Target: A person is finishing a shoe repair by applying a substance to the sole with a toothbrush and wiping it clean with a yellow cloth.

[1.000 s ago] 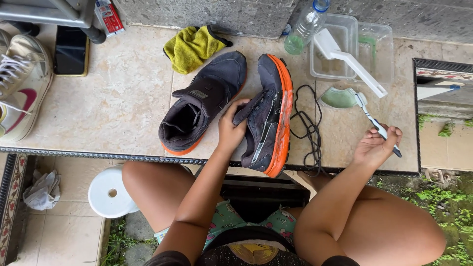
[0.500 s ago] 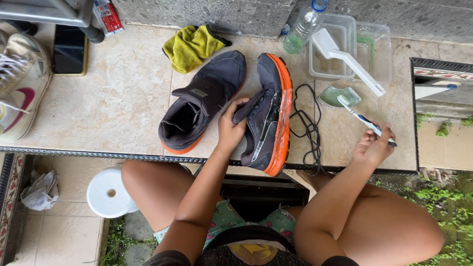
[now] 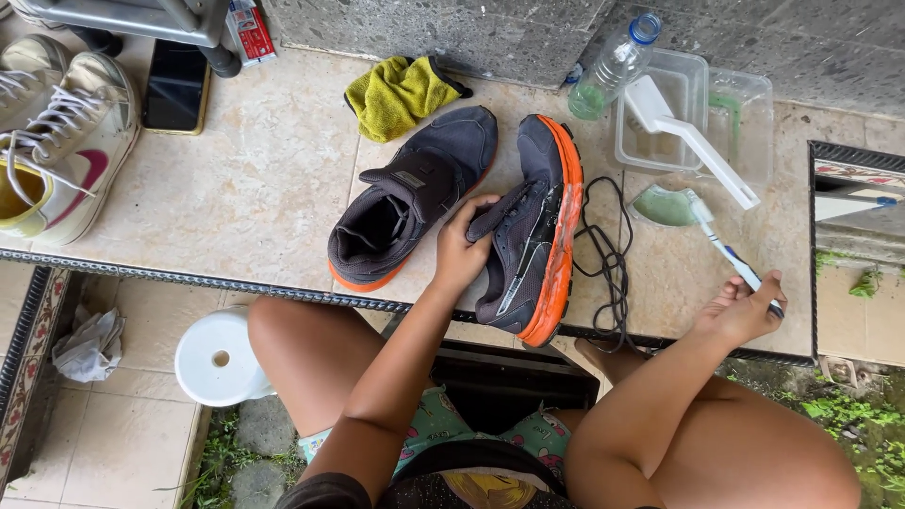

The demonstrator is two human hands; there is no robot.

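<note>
My left hand (image 3: 462, 247) grips the upper of a dark grey shoe with an orange sole (image 3: 533, 231), which lies tipped on its side on the tiled ledge. Its mate (image 3: 410, 198) sits upright just to the left. A toothbrush (image 3: 721, 243) with a blue and white handle is held in my right hand (image 3: 745, 306), its head touching a small green dish (image 3: 665, 205) of cleaner. Black laces (image 3: 608, 254) lie loose between the tilted shoe and my right hand.
A clear tub (image 3: 665, 113) holds a white scrub brush (image 3: 693, 141). A plastic bottle (image 3: 608, 71) and yellow-green cloth (image 3: 401, 94) lie at the back. White sneakers (image 3: 61, 155) and a phone (image 3: 176, 87) sit at the left. A white stool (image 3: 222, 358) stands below.
My right hand has swung the toothbrush up and left, so its head now rests at the green dish. My left hand keeps its hold on the tilted shoe.
</note>
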